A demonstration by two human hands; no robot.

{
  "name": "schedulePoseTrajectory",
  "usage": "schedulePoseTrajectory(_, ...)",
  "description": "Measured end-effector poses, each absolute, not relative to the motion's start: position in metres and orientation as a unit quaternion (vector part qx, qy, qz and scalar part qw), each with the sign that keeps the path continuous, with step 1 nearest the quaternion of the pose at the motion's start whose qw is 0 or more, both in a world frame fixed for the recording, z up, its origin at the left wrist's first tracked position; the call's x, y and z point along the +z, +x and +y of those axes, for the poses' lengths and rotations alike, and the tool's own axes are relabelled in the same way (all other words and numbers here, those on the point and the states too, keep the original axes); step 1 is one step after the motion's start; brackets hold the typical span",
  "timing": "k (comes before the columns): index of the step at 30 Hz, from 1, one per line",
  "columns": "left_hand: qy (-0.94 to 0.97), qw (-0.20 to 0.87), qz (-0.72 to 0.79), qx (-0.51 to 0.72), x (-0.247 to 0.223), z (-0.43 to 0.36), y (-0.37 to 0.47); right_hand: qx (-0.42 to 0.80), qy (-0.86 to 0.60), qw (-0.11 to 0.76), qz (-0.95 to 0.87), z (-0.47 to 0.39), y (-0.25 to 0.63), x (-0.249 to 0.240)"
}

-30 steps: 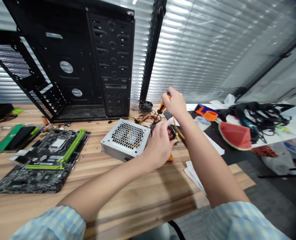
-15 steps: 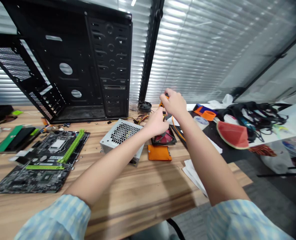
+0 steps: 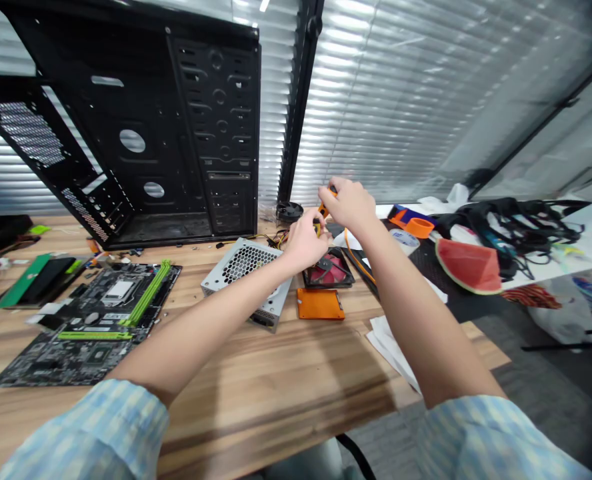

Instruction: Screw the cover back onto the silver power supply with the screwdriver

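Note:
My right hand (image 3: pixel 350 203) is closed on an orange-and-black tool (image 3: pixel 327 202), raised over the back of the desk. Just left of and below it, my left hand (image 3: pixel 307 239) is closed around something small, dark and yellowish, too small to name, at the lower end of the tool. Beneath both hands lies a red fan with a black frame (image 3: pixel 329 269). An orange drive (image 3: pixel 320 305) lies flat in front of the fan. The silver power supply (image 3: pixel 246 267) stands to the left, partly behind my left forearm.
A black computer case (image 3: pixel 216 133) stands at the back left, with a motherboard (image 3: pixel 101 320) in front. A small black fan (image 3: pixel 289 212) sits near the window. Rightward are white paper (image 3: pixel 391 347), an orange tape ring (image 3: pixel 419 228), a watermelon-shaped item (image 3: pixel 471 265) and black straps (image 3: pixel 516 227).
My left hand has shifted slightly left and its grip has turned, uncovering more of the red fan. My right hand keeps hold of the tool in nearly the same place.

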State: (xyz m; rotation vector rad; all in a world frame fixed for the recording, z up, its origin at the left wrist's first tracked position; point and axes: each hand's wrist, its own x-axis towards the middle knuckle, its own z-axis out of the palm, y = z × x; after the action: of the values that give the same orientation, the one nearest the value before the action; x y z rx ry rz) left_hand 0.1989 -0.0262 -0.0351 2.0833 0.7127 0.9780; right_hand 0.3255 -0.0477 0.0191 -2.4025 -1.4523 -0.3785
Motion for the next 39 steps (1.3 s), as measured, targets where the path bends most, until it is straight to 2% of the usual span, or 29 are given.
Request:
schedulePoseTrajectory(10,0.824,0.327,0.258,0.384,-0.037,-0.041,0.198,-0.121,-0.838,0.162,-0.507,-0.049,0.324,0.022)
schedulePoseTrajectory(18,0.803,0.375,0.264,0.38,-0.045,-0.086,0.212,-0.105,-0.866,0.107,-0.477,-0.044,0.323,0.04)
schedulePoseTrajectory(25,0.762,0.411,0.314,0.389,-0.045,-0.082,0.217,-0.129,-0.87,0.045,-0.474,-0.025,0.32,0.047)
schedulePoseTrajectory(39,0.805,0.395,0.272,0.35,-0.046,-0.08,0.219,-0.119,-0.826,-0.039,-0.55,-0.018,0.322,0.051)
